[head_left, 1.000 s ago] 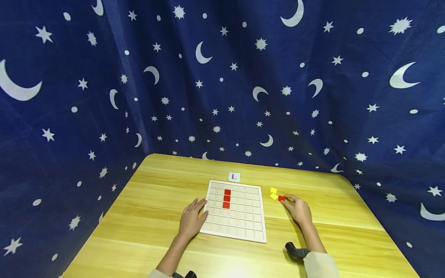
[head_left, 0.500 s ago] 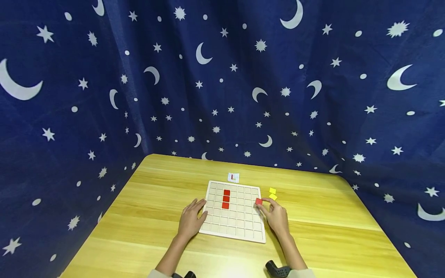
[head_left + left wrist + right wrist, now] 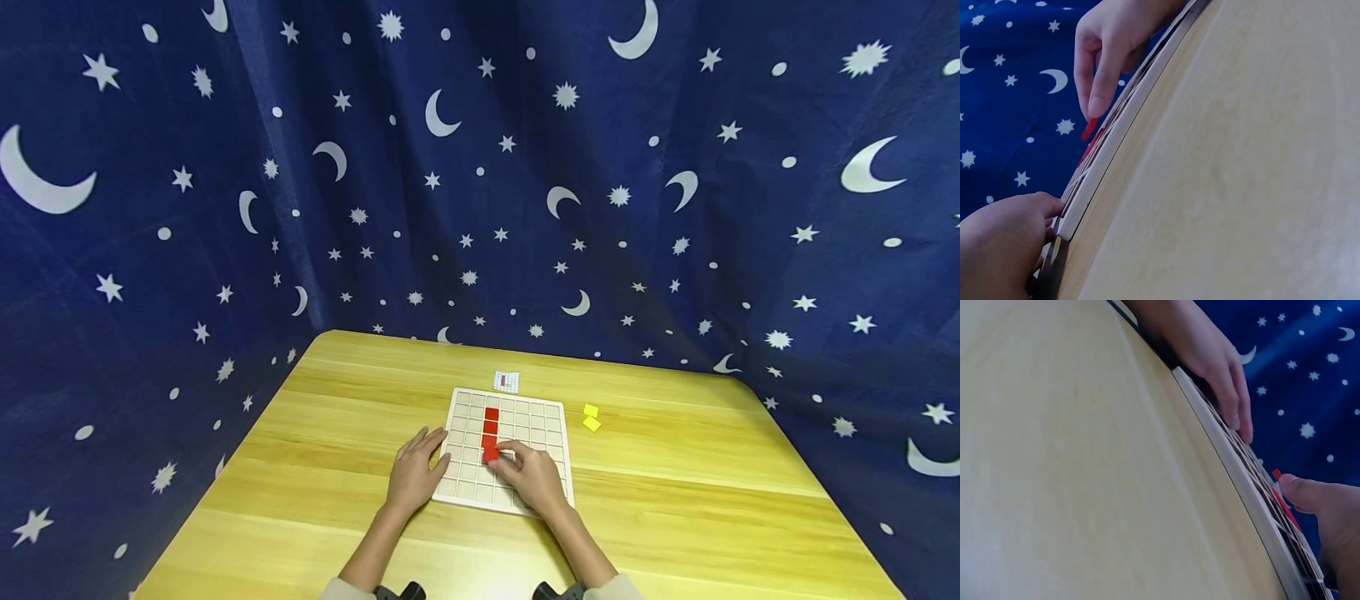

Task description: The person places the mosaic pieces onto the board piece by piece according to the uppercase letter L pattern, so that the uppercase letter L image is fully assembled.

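A white square grid board (image 3: 537, 421) lies on the table, with a column of three red square tiles (image 3: 491, 427) in its cells. My right hand (image 3: 536, 478) pinches another red tile (image 3: 491, 456) between thumb and fingertips, just below that column. In the left wrist view, the pinched tile (image 3: 1089, 129) is tilted and stands a little above the board. My left hand (image 3: 412, 473) rests against the board's left edge with relaxed fingers, its thumb touching the rim. Whether the pinched tile touches the board is hard to tell.
Two yellow tiles (image 3: 591, 417) lie to the right of the board. A small card with a printed grid pattern (image 3: 506, 382) is behind it. The wooden table (image 3: 675, 500) meets a dark blue curtain (image 3: 510, 208) with moons and stars.
My right hand has picked up the red tile from beside the yellow ones and carried it left over the board, to the column's near end. The left hand has stayed put.
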`<act>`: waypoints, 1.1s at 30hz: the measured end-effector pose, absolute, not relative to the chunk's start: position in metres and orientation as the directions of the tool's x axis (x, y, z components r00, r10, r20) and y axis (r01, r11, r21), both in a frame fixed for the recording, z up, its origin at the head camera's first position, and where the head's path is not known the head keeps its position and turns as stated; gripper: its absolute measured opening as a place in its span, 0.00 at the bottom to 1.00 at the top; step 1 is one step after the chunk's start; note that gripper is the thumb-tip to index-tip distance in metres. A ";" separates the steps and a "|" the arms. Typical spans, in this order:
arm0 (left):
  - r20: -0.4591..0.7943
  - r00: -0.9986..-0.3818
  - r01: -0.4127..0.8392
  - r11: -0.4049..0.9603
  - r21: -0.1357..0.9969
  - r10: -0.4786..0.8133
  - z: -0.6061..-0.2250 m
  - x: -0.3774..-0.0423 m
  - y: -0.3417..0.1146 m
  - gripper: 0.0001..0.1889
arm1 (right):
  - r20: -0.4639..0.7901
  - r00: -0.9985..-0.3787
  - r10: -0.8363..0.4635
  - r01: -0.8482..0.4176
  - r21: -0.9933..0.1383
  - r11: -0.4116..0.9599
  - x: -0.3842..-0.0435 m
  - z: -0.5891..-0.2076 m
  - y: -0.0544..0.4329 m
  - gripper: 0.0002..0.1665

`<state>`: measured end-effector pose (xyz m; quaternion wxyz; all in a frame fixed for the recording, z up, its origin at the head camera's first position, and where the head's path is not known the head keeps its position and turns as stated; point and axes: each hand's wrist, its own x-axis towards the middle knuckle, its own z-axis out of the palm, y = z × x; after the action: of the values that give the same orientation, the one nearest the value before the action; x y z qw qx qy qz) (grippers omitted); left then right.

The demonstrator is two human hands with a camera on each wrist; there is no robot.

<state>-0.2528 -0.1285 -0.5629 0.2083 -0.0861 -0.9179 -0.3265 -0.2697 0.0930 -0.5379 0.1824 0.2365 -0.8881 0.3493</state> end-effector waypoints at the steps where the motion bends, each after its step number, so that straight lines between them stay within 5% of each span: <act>1: 0.441 -0.897 0.295 0.773 0.561 0.023 -0.563 -0.253 -0.129 0.21 | 0.492 -0.817 -0.299 -0.553 -0.528 0.644 -0.270 -0.538 0.091 0.16; 16: 0.421 -0.907 0.289 0.765 0.576 0.025 -0.560 -0.254 -0.129 0.21 | 0.539 -0.783 -0.312 -0.565 -0.406 0.718 -0.269 -0.540 0.086 0.18; 33: 0.442 -0.897 0.298 0.767 0.568 0.021 -0.562 -0.254 -0.128 0.21 | 0.494 -0.843 -0.212 -0.500 -0.578 0.645 -0.275 -0.536 0.106 0.17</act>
<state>-0.2539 -0.1283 -0.5617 0.2100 -0.0868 -0.9163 -0.3298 -0.2751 0.1058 -0.5364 0.1948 0.2010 -0.8857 0.3704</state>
